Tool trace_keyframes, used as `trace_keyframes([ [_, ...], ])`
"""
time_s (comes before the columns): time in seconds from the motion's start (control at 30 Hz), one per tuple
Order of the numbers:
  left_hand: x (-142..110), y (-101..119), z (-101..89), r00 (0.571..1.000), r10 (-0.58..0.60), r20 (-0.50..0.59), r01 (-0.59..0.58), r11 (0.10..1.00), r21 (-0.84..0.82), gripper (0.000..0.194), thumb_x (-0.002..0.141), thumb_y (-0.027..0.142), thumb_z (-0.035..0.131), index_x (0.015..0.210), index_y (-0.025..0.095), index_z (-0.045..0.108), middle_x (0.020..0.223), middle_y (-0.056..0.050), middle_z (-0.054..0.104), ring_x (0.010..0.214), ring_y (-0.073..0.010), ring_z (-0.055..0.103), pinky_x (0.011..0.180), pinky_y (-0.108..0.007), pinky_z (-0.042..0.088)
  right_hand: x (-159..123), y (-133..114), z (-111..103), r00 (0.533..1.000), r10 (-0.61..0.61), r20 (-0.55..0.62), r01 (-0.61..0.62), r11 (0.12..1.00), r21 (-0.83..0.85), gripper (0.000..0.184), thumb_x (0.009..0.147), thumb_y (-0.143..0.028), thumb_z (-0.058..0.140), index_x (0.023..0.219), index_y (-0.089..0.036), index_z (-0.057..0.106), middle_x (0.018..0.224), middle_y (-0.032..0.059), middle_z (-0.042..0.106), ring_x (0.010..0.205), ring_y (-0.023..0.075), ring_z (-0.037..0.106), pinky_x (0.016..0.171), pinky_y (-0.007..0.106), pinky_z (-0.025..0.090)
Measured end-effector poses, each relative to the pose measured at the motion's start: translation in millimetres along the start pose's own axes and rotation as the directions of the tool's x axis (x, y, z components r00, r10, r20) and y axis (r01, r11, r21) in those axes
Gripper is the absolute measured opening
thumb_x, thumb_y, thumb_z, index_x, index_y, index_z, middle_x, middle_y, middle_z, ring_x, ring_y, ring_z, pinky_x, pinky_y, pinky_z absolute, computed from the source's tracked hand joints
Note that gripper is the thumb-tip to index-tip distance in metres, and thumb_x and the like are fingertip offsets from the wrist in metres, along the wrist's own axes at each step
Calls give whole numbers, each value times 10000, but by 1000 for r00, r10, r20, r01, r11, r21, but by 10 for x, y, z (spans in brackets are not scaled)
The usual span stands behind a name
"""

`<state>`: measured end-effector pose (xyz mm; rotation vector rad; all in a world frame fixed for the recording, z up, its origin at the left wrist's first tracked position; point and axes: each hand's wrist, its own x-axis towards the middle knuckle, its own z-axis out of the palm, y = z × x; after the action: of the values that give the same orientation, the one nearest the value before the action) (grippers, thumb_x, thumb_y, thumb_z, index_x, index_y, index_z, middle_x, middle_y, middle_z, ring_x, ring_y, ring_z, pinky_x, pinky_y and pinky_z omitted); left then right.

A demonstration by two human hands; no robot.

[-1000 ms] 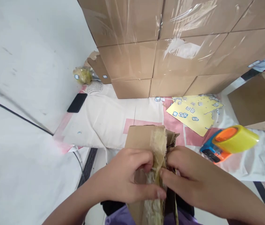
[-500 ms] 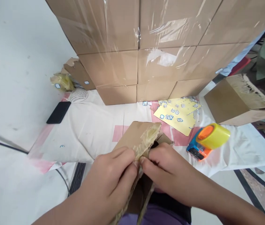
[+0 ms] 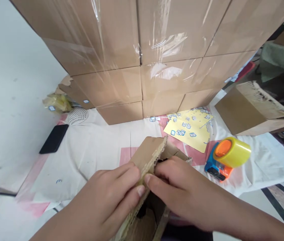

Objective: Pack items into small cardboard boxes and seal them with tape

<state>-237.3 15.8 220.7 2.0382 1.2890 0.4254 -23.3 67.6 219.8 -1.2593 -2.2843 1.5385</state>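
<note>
Both hands are on a small cardboard box [image 3: 148, 149] at the front of the table, its torn rim edged with yellowish tape. My left hand [image 3: 114, 192] pinches the near-left wall, thumb along the ragged edge. Close beside it, my right hand [image 3: 179, 185] grips the same rim with the thumb against the taped edge, its other fingers curled and partly hidden inside the opening. Dark holes and torn card show within the box below my hands.
Plastic-wrapped cartons [image 3: 167, 78] rise at the back. A yellow sheet with small stickers [image 3: 193, 142], a tape dispenser [image 3: 221, 159] with yellow tape and an open carton [image 3: 242, 110] lie to the right. At left are a black phone [image 3: 54, 139] and a white perforated cup [image 3: 78, 115].
The view has shifted, so the surroundings appear moved. The box's opening shows wider below my hands, and my thumbs have moved slightly apart along the rim. Both hands keep their grip.
</note>
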Motion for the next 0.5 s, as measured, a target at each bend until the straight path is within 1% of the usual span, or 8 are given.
trace_keyframes([
  [0.03,31,-33,7,1000,-17,17,18,1000,-18,264,1033,309,411,786,234,468,710,59,553,573,-98,506,515,-240,341,22,26,-34,1000,26,0,-26,999,28,492,1033,-503,443,683,-178,561,658,-9,607,591,104,540,505,252,326],
  [0.1,129,-93,51,1000,-15,12,16,998,-66,314,1000,406,507,757,229,415,660,70,497,552,-98,439,499,-238,308,19,72,-101,998,60,-25,-58,995,85,503,1025,-568,452,753,-176,611,725,-6,629,653,110,565,532,241,352],
  [0.2,371,-113,147,999,26,-37,-30,993,-118,528,831,615,694,713,227,356,638,70,443,567,-110,370,499,-256,265,-86,104,-170,996,71,-52,-60,982,179,444,1046,-532,442,870,-183,652,753,-18,618,702,110,579,587,230,381],
  [0.27,552,-78,194,1000,19,4,-18,994,-109,562,787,672,706,692,223,381,642,60,452,587,-120,386,520,-268,273,-174,114,-185,997,59,-51,-46,972,232,396,1061,-459,439,854,-182,631,679,-40,549,649,95,541,577,227,368],
  [0.33,692,-39,205,994,-12,108,22,995,-95,526,815,639,691,675,219,408,630,59,458,588,-123,398,521,-275,274,-239,133,-175,997,31,-73,-11,965,263,362,1065,-368,437,796,-178,589,638,-56,483,601,79,494,573,223,361],
  [0.4,759,-25,183,976,-29,214,51,994,-96,477,854,570,675,667,216,416,615,65,461,575,-119,397,513,-277,274,-272,164,-145,994,-5,-105,32,966,257,337,1059,-298,435,772,-179,566,636,-63,457,593,69,462,583,215,360],
  [0.43,765,-30,165,968,-19,252,44,995,-95,454,880,540,652,664,214,421,616,66,474,576,-117,408,519,-276,283,-278,181,-122,992,-17,-121,45,971,234,328,1055,-276,438,766,-179,560,640,-63,456,602,68,452,584,212,354],
  [0.5,735,-55,139,960,22,280,-1,997,-74,419,950,494,556,664,210,442,632,57,514,601,-118,453,552,-276,310,-281,212,-63,987,-23,-162,52,983,178,312,1040,-249,452,748,-179,535,655,-60,477,623,70,436,575,215,329],
])
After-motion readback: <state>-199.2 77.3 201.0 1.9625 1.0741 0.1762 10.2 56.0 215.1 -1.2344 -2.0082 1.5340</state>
